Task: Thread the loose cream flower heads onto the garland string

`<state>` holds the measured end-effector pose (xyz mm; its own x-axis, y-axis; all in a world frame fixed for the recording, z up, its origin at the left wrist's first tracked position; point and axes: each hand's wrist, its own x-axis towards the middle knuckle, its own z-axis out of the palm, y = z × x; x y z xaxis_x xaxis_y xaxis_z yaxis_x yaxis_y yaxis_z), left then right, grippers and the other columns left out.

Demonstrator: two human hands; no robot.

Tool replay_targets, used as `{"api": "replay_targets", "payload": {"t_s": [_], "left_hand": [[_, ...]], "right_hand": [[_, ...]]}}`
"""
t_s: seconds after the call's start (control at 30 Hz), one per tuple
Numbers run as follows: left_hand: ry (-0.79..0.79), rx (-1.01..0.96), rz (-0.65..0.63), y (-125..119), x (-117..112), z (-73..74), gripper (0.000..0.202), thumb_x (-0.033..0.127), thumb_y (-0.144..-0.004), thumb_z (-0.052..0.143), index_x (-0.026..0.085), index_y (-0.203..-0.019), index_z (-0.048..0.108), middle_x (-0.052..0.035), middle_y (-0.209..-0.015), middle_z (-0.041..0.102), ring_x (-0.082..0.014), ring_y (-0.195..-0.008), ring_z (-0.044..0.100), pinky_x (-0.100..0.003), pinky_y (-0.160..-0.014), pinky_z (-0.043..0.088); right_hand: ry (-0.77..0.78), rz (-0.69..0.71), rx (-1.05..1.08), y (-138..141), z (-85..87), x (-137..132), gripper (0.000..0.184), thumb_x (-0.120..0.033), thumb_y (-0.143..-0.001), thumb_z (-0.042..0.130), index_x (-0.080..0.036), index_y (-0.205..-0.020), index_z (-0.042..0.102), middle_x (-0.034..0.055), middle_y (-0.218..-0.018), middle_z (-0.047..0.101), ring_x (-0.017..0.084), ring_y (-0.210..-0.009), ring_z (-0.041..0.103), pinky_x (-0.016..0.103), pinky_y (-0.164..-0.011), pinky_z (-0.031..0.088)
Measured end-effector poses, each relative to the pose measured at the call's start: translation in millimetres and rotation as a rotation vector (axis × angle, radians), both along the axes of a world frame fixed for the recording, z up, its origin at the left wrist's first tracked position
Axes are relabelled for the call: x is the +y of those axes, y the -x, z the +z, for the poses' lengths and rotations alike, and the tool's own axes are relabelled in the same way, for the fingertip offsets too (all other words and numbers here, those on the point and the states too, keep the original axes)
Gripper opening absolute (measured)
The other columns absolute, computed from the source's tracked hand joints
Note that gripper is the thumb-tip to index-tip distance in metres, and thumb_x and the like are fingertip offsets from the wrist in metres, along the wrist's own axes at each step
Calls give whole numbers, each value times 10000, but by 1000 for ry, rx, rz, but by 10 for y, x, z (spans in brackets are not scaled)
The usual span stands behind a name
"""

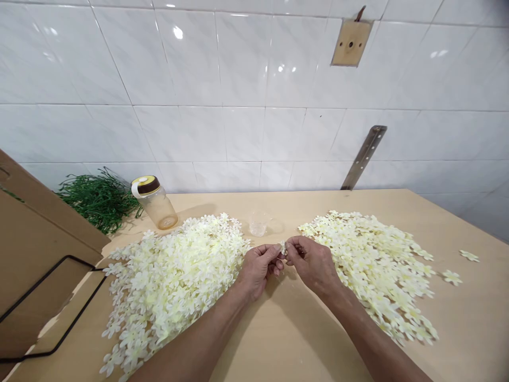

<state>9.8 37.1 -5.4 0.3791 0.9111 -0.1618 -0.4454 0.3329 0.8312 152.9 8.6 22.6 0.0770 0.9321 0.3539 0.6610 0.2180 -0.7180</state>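
Glossy white wall tiles [238,63] are standing behind a smooth pale-wood table [302,345]. Between a thick left heap of cream-yellow artificial flowers [178,281] and a flatter right heap [377,265], the left hand [256,268] and the right hand [312,262] are together pinching one small whitish flower piece [283,248]. Probably it is behaving as light, soft cloth, creasing easily; its middle is likely offering the safer grip.

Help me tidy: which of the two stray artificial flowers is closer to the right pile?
The lower stray flower, just off the right pile; the upper stray flower lies farther right.
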Motion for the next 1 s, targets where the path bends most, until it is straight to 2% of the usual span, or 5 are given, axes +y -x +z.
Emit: {"api": "replay_targets", "payload": {"t_s": [0.23, 0.4, 0.53, 0.7, 1.0], "left_hand": [[76, 13, 52, 7, 15, 69, 257, 329, -697, 758, 102, -663, 642, -37, -632, 621, -71, -476, 521, -183, -414, 367], [68, 18, 91, 19, 32, 82, 258, 327, -688, 766, 100, -686, 643, -56, -721, 651, -70, -489, 529, -187, -408, 365], [52, 7, 114, 23, 51, 62, 268, 339, -681, 770, 105, -690, 642, -58, -727, 660, -68, -485, 526, -188, -413, 374], [-10, 107, 154, 9, 33, 61, 244, 334, -716, 732, 111, -684, 639, -47, -674, 652, -80, -464, 536, -198, -417, 400], [-83, 176, 83, -2, -17, 59, 294, 407, -714, 727, 127, -707, 636, -50, -657, 645, -111, -475, 569, -210, -409, 415]], "right_hand": [[297, 160, 570, -95, -5, 76, 363, -529, -865, 569, -173, -804, 600, 39, -713, 664, 170, -646, 661, 308, -639, 578], [350, 204, 707, -190, -27, 119, 397, -549, -825, 615, -162, -744, 581, 12, -643, 605, 139, -591, 600, 282, -582, 558], [292, 95, 434, -207, -59, 118, 312, -471, -864, 579, -170, -784, 601, 5, -615, 609, 142, -531, 597, 269, -517, 530], [-86, 33, -43, -137, -29, 57, 163, -329, -884, 571, -200, -884, 671, 61, -889, 674, 158, -684, 620, 255, -550, 508], [-226, 108, -252, -70, -4, 5, 151, -245, -916, 556, -217, -869, 697, 44, -812, 690, 165, -737, 636, 278, -689, 496]]}}
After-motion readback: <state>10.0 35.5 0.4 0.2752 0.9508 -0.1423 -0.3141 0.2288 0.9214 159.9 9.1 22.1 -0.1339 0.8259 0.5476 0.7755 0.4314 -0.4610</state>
